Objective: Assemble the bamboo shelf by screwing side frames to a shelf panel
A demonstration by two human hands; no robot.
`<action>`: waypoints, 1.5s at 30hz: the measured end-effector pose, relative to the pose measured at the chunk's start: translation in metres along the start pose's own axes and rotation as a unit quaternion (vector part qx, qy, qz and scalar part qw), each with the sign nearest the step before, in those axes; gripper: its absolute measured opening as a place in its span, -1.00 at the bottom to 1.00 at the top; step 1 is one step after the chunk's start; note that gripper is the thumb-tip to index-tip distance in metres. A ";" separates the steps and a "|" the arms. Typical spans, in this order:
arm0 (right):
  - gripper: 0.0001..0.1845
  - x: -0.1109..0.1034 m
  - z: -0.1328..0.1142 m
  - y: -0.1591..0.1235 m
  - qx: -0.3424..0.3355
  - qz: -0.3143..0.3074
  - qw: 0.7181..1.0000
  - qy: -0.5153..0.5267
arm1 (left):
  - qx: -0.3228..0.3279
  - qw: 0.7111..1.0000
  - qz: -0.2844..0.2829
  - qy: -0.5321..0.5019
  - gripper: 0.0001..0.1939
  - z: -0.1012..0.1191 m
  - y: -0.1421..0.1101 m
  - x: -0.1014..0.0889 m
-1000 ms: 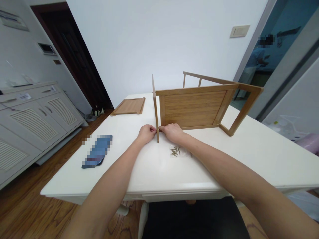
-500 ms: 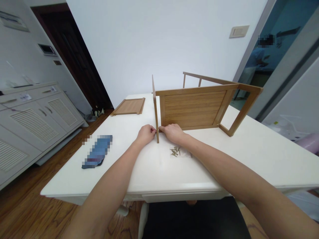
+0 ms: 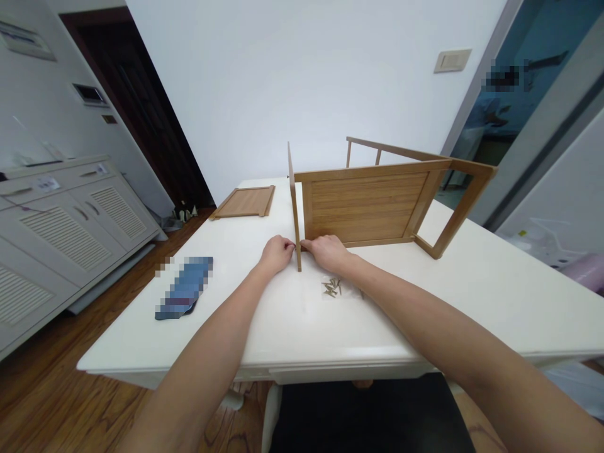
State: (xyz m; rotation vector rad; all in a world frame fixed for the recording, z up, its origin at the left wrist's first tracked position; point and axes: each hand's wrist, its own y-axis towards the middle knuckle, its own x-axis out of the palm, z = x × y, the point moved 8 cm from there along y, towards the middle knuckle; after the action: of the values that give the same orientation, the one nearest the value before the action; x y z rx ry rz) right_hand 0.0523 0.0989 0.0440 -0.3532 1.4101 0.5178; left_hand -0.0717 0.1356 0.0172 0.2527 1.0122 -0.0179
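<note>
An upright wooden side piece (image 3: pixel 295 220), seen nearly edge-on, stands between my hands on the white table. Against its left face, near the bottom, my left hand (image 3: pixel 277 254) is closed in a pinch; whatever its fingertips hold is too small to make out. On the other side, my right hand (image 3: pixel 328 251) is closed round the near lower corner of a framed wooden panel (image 3: pixel 368 204), where it meets the side piece. An open wooden frame (image 3: pixel 465 211) joins the panel's right end. Several screws (image 3: pixel 333 287) on a clear plastic bag lie beside my right wrist.
A loose wooden panel (image 3: pixel 246 201) lies flat at the back left of the white table (image 3: pixel 292 340). Toward the left edge is a blurred blue phone-like object (image 3: pixel 189 286). The wall (image 3: pixel 264 82) rises behind the table. A person (image 3: pixel 486 113) is in the doorway at right.
</note>
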 end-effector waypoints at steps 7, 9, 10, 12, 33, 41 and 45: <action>-0.59 -0.001 0.000 0.000 0.005 0.001 1.000 0.003 | 0.013 1.000 -0.004 0.015 -0.77 0.000 0.000 0.002; -0.60 -0.002 0.000 0.000 0.005 0.000 1.000 0.006 | 0.011 1.000 -0.001 0.016 -0.79 0.000 0.000 0.002; -0.60 -0.002 0.000 0.000 0.003 0.000 1.000 0.007 | 0.010 1.000 0.001 0.016 -0.80 0.000 0.000 0.003; -0.59 -0.002 -0.001 0.000 0.002 -0.002 1.000 0.007 | 0.007 1.000 0.005 0.015 -0.81 0.000 0.000 0.003; -0.61 0.000 -0.001 0.000 -0.001 -0.003 1.000 0.001 | 0.005 1.000 0.002 0.010 -0.78 0.000 0.000 0.001; -0.60 0.000 -0.001 0.000 0.003 -0.010 1.000 0.001 | -0.016 1.000 0.013 -0.017 -0.86 -0.003 0.000 0.001; -0.59 0.000 -0.002 0.000 0.000 -0.008 1.000 0.001 | -0.020 0.999 0.018 -0.038 -0.81 -0.006 0.000 0.000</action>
State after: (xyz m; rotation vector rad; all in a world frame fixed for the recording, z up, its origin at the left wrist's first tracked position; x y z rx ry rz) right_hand 0.0505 0.0978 0.0442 -0.3645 1.4077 0.5059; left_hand -0.0765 0.1372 0.0148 0.2330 0.9321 0.0259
